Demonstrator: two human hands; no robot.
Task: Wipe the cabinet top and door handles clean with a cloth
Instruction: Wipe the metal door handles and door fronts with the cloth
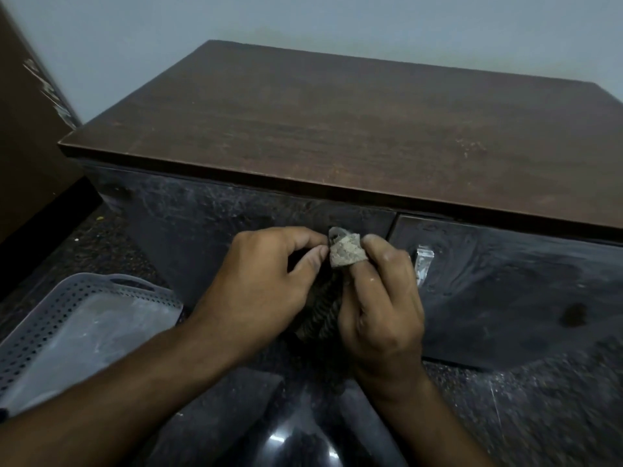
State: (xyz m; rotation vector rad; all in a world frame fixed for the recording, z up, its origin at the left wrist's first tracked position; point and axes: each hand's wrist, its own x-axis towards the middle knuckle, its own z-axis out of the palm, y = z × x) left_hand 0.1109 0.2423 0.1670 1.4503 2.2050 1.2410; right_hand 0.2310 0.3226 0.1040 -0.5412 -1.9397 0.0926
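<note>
A low cabinet with a brown wooden top (337, 129) and dark, dusty doors (188, 230) stands in front of me. A beige woven cloth (347, 252) is wrapped over a finger of my right hand (381, 298) and pressed against the left door where its handle would be; the handle itself is hidden. My left hand (263, 281) pinches the cloth's edge from the left. More cloth hangs dark between both hands. The silver handle (421, 264) of the right door shows just right of my right hand.
A grey perforated plastic basket (84, 318) sits on the speckled floor at the lower left. A brown piece of furniture (23, 146) stands at the far left. A pale wall is behind the cabinet. A dark glossy object (296, 439) lies below my arms.
</note>
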